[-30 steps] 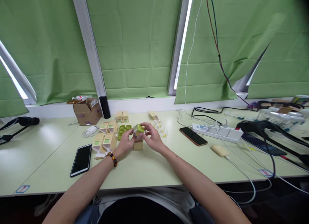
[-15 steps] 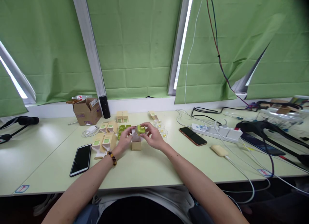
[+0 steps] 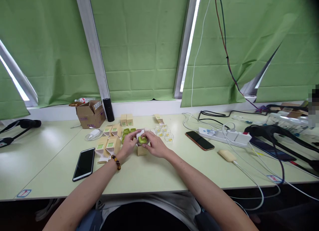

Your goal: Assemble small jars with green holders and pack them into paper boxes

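My left hand (image 3: pixel 129 144) and my right hand (image 3: pixel 154 145) meet over a small tan box (image 3: pixel 142 151) standing open on the table. Between their fingertips sits a small green block (image 3: pixel 142 140), right at the box's mouth, with the white flaps spread around it. Both hands pinch the block. A bead bracelet (image 3: pixel 116 162) circles my left wrist. Just behind my left hand lie more green blocks (image 3: pixel 127 132), and to its left several tan boxes with green labels (image 3: pixel 109 145).
Clear small cups (image 3: pixel 164 134) sit right of my hands. A black phone (image 3: pixel 83 164) lies at the left, another phone (image 3: pixel 199 140) at the right, beside a power strip (image 3: pixel 225 135) and tangled cables. A cardboard box (image 3: pixel 90 115) and black cylinder (image 3: pixel 108 110) stand by the window.
Both hands have lowered the green block from above the tan box down onto its open top.
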Motion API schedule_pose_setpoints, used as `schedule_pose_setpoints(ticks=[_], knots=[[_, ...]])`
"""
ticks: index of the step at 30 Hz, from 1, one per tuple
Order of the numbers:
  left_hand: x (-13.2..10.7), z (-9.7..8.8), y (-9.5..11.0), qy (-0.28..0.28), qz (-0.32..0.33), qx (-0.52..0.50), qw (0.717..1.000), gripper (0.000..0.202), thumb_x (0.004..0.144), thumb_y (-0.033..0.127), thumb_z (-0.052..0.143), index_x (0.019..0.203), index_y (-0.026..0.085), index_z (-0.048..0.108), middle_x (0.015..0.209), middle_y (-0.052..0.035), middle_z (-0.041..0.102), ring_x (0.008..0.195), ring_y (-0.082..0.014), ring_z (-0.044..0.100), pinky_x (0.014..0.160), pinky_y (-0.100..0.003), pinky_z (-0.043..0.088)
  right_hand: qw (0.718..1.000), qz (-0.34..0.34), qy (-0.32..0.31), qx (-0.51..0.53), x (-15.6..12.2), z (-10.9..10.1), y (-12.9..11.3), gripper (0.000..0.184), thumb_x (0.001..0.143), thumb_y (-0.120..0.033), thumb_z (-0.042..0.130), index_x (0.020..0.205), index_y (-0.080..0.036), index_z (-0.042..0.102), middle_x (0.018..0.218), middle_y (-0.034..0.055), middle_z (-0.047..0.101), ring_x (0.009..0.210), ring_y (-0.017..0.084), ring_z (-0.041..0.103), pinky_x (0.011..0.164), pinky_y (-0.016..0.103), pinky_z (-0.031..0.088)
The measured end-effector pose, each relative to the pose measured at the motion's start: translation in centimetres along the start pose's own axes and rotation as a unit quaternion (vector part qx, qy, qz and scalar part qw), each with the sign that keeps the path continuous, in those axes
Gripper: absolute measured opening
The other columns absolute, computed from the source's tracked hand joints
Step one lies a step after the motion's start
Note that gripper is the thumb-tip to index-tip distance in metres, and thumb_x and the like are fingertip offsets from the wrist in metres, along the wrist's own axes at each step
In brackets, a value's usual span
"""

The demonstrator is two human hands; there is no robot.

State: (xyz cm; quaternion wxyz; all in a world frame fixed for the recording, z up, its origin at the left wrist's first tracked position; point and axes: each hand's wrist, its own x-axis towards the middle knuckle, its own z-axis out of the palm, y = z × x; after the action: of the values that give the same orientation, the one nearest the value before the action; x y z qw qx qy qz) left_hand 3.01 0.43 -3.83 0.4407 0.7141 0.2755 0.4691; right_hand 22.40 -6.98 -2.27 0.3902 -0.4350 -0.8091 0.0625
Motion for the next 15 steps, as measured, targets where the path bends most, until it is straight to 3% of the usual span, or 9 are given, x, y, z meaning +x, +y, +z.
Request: schedule_pose_setpoints(ticks=[5,7,10,15], knots=[[-0.2,0.0,0.0,0.022,0.019,0.041,0.999,0.063,0.069,0.013,0.056,0.129,0.017,0.077,0.109,-0.0090,0.079,0.085,-0.0190,0.064,0.073,-0.029,0.053,1.000,-0.003,-0.007,0.011,-0.2,0.4,-0.4,0.016,0.098,-0.032,0.063,0.112,-0.027,0.055,0.108,0.0064,0.066,0.096,0.026,0.059,0.071,0.034,0.047],[-0.2,0.0,0.0,0.022,0.018,0.046,0.999,0.063,0.070,0.013,0.056,0.129,0.017,0.077,0.110,-0.0091,0.079,0.084,-0.0188,0.063,0.074,-0.030,0.053,1.000,-0.008,0.003,0.008,-0.1,0.6,-0.4,0.008,0.103,-0.032,0.056,0.109,-0.027,0.056,0.104,0.0062,0.067,0.094,0.026,0.060,0.074,0.036,0.047],[-0.3,0.0,0.2,0.017,0.015,0.051,0.998,0.063,0.070,0.013,0.056,0.130,0.016,0.077,0.110,-0.0095,0.079,0.084,-0.0194,0.063,0.074,-0.031,0.052,0.999,0.001,0.034,0.019,0.0,1.1,-0.1,0.011,0.107,-0.029,0.048,0.102,-0.026,0.057,0.099,0.0058,0.069,0.092,0.025,0.062,0.079,0.039,0.049],[-0.2,0.2,0.5,0.011,0.021,0.039,0.999,0.062,0.070,0.015,0.056,0.128,0.015,0.078,0.117,-0.0115,0.079,0.096,-0.0236,0.067,0.077,-0.032,0.052,0.993,0.026,0.087,0.072,0.1,2.0,0.4,0.012,0.105,-0.027,0.053,0.096,-0.026,0.060,0.113,0.0070,0.072,0.103,0.025,0.065,0.078,0.038,0.054]])
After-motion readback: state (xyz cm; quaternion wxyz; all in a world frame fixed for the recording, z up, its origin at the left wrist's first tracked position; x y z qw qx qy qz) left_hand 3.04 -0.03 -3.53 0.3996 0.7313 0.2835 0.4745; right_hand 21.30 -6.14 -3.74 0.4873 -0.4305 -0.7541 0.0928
